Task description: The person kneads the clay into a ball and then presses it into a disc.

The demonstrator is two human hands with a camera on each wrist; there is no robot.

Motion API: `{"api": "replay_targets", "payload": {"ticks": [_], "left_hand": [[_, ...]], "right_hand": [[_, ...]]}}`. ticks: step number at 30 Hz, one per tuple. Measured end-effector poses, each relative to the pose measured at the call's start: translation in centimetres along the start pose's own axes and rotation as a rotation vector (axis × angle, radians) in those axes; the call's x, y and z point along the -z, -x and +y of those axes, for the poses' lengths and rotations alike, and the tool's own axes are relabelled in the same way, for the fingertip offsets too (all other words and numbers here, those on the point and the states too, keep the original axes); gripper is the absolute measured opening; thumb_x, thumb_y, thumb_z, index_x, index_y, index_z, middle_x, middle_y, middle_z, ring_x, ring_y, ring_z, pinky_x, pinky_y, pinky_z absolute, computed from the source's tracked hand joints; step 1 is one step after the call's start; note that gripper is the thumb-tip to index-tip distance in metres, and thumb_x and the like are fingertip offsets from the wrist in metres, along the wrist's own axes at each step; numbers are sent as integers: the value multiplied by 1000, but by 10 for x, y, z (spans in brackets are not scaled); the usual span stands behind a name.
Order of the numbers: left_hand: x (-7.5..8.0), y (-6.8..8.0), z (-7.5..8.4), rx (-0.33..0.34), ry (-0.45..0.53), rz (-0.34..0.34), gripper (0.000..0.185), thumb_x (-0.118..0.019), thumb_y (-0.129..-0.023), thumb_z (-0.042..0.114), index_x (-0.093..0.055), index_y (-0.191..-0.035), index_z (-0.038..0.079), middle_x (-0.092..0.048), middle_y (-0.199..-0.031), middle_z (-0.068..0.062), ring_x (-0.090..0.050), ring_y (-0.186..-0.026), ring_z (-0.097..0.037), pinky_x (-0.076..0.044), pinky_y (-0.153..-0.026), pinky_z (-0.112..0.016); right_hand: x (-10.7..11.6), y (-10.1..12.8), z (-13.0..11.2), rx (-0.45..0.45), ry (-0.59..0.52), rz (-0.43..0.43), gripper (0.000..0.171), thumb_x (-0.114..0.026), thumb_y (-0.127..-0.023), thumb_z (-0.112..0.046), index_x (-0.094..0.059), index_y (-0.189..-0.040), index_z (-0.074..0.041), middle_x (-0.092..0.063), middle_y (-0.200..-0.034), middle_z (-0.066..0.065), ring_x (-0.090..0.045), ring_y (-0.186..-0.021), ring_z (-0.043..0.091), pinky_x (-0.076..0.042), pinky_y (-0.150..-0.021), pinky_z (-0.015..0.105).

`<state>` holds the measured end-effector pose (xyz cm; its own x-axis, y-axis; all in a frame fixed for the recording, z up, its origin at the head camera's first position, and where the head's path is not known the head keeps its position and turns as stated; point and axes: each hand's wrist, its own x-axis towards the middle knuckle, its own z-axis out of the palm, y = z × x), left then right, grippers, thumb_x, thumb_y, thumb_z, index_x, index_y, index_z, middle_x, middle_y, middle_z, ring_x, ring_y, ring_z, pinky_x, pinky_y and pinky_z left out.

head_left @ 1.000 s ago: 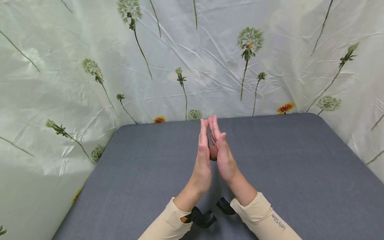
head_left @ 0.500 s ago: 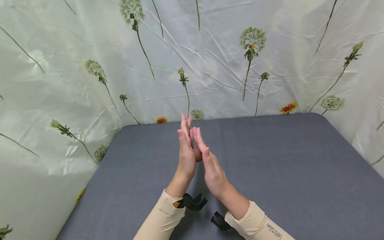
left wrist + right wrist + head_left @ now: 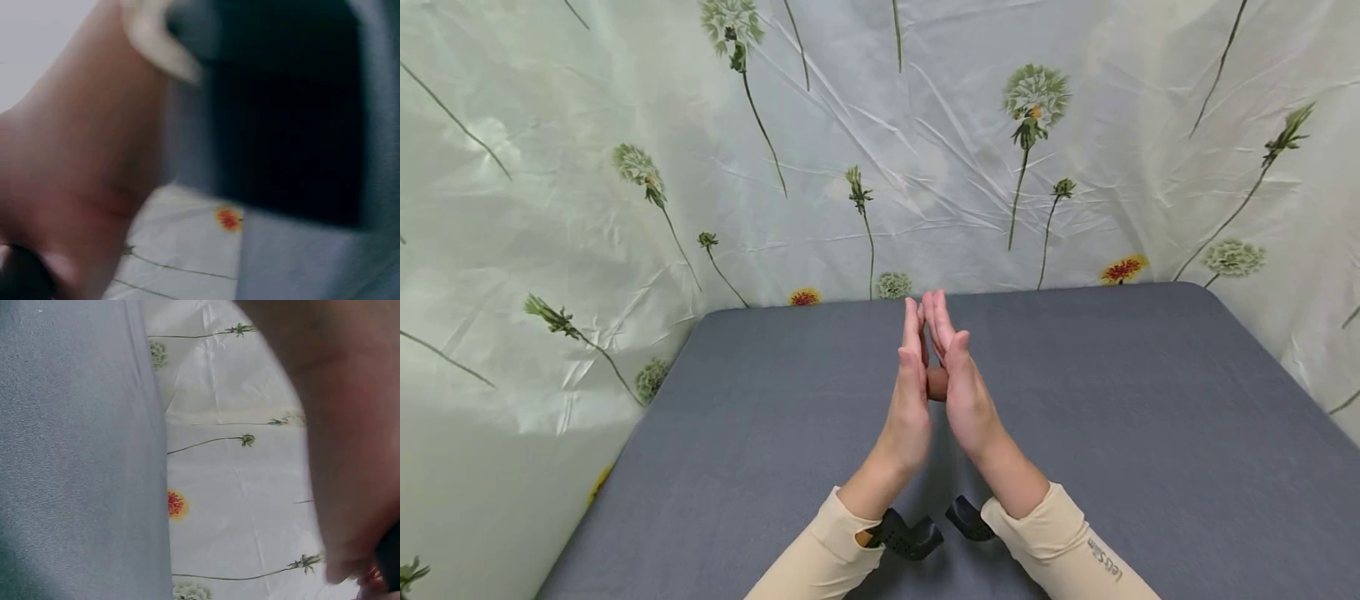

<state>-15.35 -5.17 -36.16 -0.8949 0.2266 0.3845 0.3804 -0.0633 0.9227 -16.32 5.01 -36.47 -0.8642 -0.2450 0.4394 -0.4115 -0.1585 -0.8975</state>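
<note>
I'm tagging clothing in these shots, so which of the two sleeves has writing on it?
The right sleeve: dark lettering runs along it, while the equally cream left sleeve shows no print.

Flat L hand (image 3: 912, 410) & flat R hand (image 3: 967, 402) w/ brn lump (image 3: 937, 384) btwn, over grey tbl (image 3: 1120, 417)

The hands (image 3: 908, 404) (image 3: 970, 404) hide part of the brown lump (image 3: 937, 384) from me; the head view crops the sleeves (image 3: 823, 552) (image 3: 1067, 546); my left wrist view blurs the arm (image 3: 94, 125).
</note>
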Motion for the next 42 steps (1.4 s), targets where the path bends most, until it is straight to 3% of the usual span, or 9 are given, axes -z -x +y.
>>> {"api": "replay_targets", "payload": {"ticks": [2,4,10,17,25,29,34,39,42], "left_hand": [[5,-1,5,-5,1,8,103,-9,-97,91,9,-174,24,-1,-182,3,0,-169,-16,-5,-135,-58],[11,-3,10,-13,8,35,106,-10,-96,92,9,-174,24,-3,-182,3,-2,-169,-17,-4,-135,-58],[29,-13,11,-6,68,104,110,-13,-92,97,10,-174,27,-4,-182,2,-12,-169,-25,-10,-136,-56],[20,-10,-3,54,86,1,107,-12,-94,95,11,-173,27,0,-183,1,-2,-170,-21,-8,-135,-60],[0,0,4,-54,29,-78,106,-8,-98,89,12,-173,17,11,-182,2,10,-169,-20,3,-135,-59],[1,0,8,-105,-13,-36,106,-7,-98,89,12,-173,16,9,-182,0,9,-169,-19,4,-134,-58],[17,-9,14,-104,15,62,110,-9,-94,94,13,-173,20,2,-183,-1,3,-170,-20,2,-135,-57],[34,-18,5,-25,75,158,112,-12,-91,98,7,-174,26,-8,-182,-1,-3,-170,-24,-3,-136,-56],[34,-18,-4,33,104,163,112,-16,-89,99,5,-174,29,-9,-182,-1,-7,-170,-23,-7,-136,-55]], "right_hand": [[-3,0,3,-10,-9,-29,95,-6,-106,-77,0,-173,-11,-5,-183,2,-3,-170,22,-8,-135,44],[-8,2,5,-13,-7,-69,90,-5,-108,-73,1,-173,-10,-1,-183,2,1,-170,22,-5,-135,44],[-24,12,3,48,16,-158,75,-3,-116,-53,-1,-172,-3,3,-182,8,6,-169,29,-5,-128,12],[-10,7,-13,107,-20,-108,87,-6,-111,-69,0,-173,-9,-3,-183,8,0,-170,27,-10,-128,11],[10,-1,-10,47,-80,-85,94,-9,-105,-78,5,-173,-16,-2,-183,2,0,-170,23,-14,-128,12],[8,-1,-2,3,-100,-104,96,-6,-104,-78,7,-173,-13,1,-183,2,2,-170,23,-16,-127,10],[-7,3,6,-37,-109,-181,93,-3,-107,-73,8,-172,-8,7,-183,5,8,-169,25,-10,-129,14],[-21,10,3,-51,-127,-230,92,-3,-108,-71,6,-172,-4,10,-182,6,14,-169,26,1,-134,42],[-21,10,-1,-21,-112,-211,92,-5,-109,-71,3,-172,-4,7,-183,6,10,-169,26,-2,-135,32]]}}
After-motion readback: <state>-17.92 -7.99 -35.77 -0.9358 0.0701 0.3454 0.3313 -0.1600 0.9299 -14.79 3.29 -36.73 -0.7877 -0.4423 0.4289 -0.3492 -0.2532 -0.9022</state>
